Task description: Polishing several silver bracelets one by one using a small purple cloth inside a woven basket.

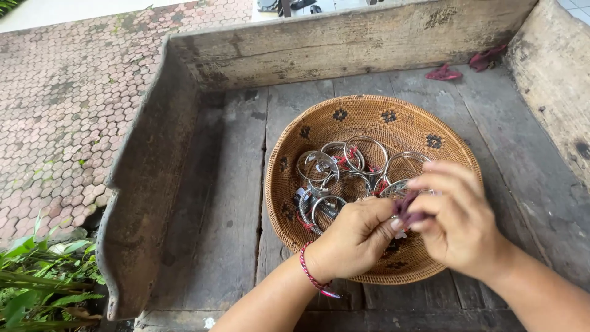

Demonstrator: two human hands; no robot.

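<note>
Nearest, the left hand and right hand meet over the basket's near rim, fingertips of both closed on a small maroon cloth. It looks soft, light and limp, best pinched at an edge. Beyond lie silver bangles, likely stiff and slippery. Farther, on the wooden worktop, lie two red scraps.
</note>
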